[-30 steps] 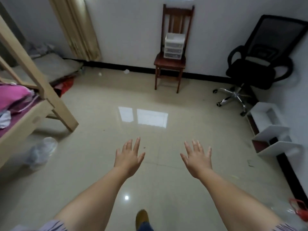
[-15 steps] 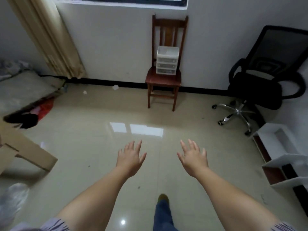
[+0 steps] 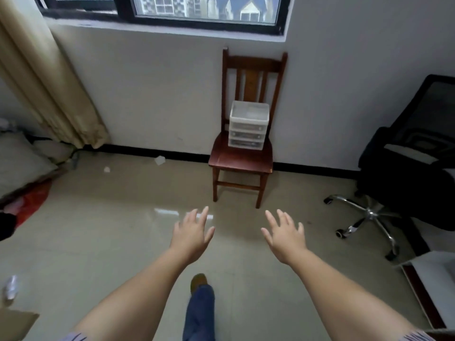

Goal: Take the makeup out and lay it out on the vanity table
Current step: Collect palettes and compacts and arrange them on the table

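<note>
Head view of a bedroom w/ glossy beige tile floor [image 3: 103, 232] and white walls. Left hand [image 3: 190, 236] and right hand [image 3: 286, 236] reach fwd, palms down, fingers spread, each grip open and empty. Ahead, a wooden chair [image 3: 242, 159] stands against the wall under a window [image 3: 172, 9]; a white plastic drawer unit [image 3: 248, 125] sits on its seat, contents too small to tell. Tan curtain [image 3: 49, 80] at left, black office chair [image 3: 408, 166] at right.
</note>
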Tool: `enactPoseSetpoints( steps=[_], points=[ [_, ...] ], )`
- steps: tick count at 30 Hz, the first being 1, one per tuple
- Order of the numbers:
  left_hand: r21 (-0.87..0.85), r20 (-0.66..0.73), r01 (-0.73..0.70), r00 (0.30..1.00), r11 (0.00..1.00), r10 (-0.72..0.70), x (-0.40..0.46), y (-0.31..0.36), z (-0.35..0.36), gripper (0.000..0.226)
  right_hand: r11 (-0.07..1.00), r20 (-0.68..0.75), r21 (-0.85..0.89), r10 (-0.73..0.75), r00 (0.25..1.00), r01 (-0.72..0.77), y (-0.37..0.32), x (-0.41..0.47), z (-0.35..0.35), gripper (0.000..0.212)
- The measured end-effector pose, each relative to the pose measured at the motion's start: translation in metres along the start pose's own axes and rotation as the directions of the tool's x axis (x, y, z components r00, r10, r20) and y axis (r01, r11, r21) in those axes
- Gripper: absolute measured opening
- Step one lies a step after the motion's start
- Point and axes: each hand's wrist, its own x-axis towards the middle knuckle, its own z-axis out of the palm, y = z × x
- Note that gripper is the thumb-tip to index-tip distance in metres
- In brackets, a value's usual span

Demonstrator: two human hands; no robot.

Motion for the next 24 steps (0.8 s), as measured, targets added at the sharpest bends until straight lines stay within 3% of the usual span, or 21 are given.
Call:
enactPoseSetpoints(
  steps=[11, 18, 24],
  points=[
    [0.073, 0.091, -0.133, 0.988, 0.988, 0.126, 0.291, -0.015, -0.059, 0.061, 0.981, 0.046, 0.101, 0.162, 0.986, -0.166, -0.015, 0.239, -0.07, 0.056],
    [0.065, 0.104, -0.193, 0.977, 0.979, 0.185, 0.446, 0.005, -0.063, 0.062, 0.965, 0.12, 0.178, 0.175, 0.977, -0.195, 0.01, 0.383, -0.092, 0.056],
    [0.015, 0.095, -0.237, 0.967, 0.971, 0.234, 0.592, 0.034, -0.047, 0.063, 0.851, 0.232, 0.486, 0.096, 0.968, -0.201, 0.037, 0.54, -0.085, 0.052]
  ],
)
